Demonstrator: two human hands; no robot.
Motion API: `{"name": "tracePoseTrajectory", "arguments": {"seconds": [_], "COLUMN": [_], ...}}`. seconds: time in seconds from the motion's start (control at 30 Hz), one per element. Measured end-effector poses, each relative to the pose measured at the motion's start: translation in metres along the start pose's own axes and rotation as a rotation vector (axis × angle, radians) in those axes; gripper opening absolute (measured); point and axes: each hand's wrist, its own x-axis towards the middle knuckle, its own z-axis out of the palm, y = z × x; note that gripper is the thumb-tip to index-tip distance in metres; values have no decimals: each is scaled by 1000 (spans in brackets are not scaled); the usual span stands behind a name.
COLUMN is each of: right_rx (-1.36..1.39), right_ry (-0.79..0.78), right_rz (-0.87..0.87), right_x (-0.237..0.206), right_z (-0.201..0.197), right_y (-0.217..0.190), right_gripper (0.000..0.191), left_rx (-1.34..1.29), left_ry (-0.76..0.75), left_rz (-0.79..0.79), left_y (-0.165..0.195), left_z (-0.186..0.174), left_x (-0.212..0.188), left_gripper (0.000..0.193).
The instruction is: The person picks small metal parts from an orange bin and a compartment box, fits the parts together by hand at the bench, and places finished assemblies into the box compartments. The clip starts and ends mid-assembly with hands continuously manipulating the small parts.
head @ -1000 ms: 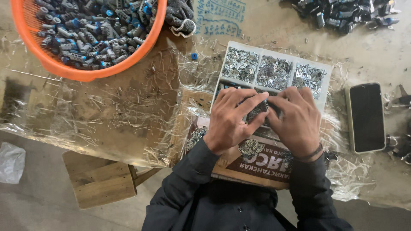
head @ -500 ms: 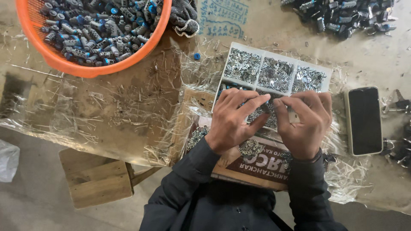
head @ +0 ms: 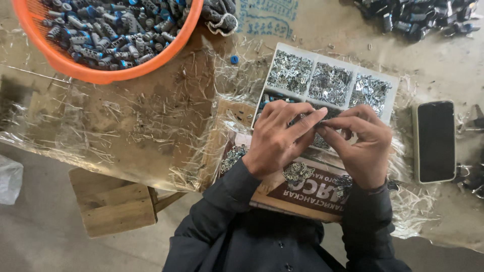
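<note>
Left hand (head: pixel 282 138) and right hand (head: pixel 360 146) are pinching one tiny metal piece together | white divided plastic tray (head: pixel 330 65) is holding many | round orange plastic basket (head: pixel 108 73) is looking full, lots left.

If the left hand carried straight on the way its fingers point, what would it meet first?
Most likely the right hand: the left hand points across to it, fingertips nearly meeting over the white compartment tray. Contact is unclear.
</note>
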Motion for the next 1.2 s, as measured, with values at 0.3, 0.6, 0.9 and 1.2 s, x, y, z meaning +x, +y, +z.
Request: {"name": "tracePoseTrajectory", "arguments": {"seconds": [0.3, 0.6, 0.9, 1.2], "right_rx": [89, 136, 728, -557], "right_ry": [-30, -34, -52, 17], "right_rz": [58, 92, 84, -200], "right_x": [0, 0, 0, 5], "right_z": [-2, -3, -10, 8], "right_y": [2, 3, 23, 2], "right_gripper": [11, 8, 21, 9], "left_rx": [51, 136, 76, 77], "left_ry": [-55, -65, -21, 54], "left_rz": [64, 149, 128, 8], "left_y": [-5, -6, -3, 0], "left_z": [6, 5, 5, 4], "left_x": [-6, -5, -4, -1], "left_gripper": [53, 51, 42, 39]}}
